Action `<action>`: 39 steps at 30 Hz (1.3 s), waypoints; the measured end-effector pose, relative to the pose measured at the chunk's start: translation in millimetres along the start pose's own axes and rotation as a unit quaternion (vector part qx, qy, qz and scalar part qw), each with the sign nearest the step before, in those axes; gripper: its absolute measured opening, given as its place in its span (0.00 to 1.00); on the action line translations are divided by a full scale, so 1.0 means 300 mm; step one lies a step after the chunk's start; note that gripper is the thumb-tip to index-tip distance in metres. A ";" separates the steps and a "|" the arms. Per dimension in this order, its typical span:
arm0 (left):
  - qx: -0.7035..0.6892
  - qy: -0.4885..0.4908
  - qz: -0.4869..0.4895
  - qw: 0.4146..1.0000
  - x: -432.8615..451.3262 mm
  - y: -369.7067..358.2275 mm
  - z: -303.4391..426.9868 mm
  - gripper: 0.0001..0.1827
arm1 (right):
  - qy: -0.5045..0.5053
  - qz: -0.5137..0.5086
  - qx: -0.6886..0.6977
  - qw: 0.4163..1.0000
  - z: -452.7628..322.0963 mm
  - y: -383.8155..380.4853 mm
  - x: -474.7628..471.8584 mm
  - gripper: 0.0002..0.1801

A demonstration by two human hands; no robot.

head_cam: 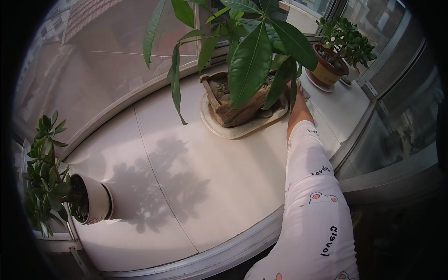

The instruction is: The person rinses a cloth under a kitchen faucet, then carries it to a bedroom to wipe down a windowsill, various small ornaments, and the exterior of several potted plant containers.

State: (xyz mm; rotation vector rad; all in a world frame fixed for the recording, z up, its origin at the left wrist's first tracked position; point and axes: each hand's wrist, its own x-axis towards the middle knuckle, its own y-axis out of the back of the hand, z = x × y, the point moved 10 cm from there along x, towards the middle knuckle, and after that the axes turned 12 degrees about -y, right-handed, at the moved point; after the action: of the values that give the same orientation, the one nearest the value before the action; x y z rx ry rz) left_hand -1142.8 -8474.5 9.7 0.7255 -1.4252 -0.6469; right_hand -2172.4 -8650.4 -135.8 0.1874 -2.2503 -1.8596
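Observation:
My right hand (pixel 295 87) reaches to the right end of a brown rectangular planter (pixel 232 113), at the far part of a pale windowsill. Leaves partly cover the hand, and its fingers cannot be made out well. The planter stands on an oval cream saucer (pixel 224 132) and holds soil and a plant with large green leaves (pixel 251 66). Just right of the hand stands a red-brown and yellow pot (pixel 325 71) with a jade plant (pixel 350 40). My left hand is out of view.
At the left, a cream pot (pixel 94 199) holds another jade plant (pixel 47 175). Window glass (pixel 115 42) curves along the far side, and sliding window frames (pixel 371 87) stand at the right. A metal rail (pixel 210 248) edges the near side of the sill.

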 end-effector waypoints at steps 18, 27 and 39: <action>-0.180 0.070 0.062 0.979 -0.071 -0.001 -0.157 0.27 | -0.119 0.058 0.074 0.988 -0.096 0.330 -1.103 0.23; -0.183 0.061 0.145 0.970 -0.080 0.040 -0.158 0.28 | 0.434 -0.114 0.089 0.889 -0.782 0.296 -2.121 0.28; -0.171 0.081 -0.032 0.981 -0.055 -0.022 -0.116 0.24 | 0.025 0.063 0.110 0.992 -0.260 0.324 -1.505 0.25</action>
State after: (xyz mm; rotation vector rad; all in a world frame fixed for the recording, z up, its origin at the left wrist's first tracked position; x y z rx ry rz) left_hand -1108.7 -8463.8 -6.2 0.5389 -1.1090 -0.8388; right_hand -1712.2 -8600.4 -64.8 0.1223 -2.3699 -1.5265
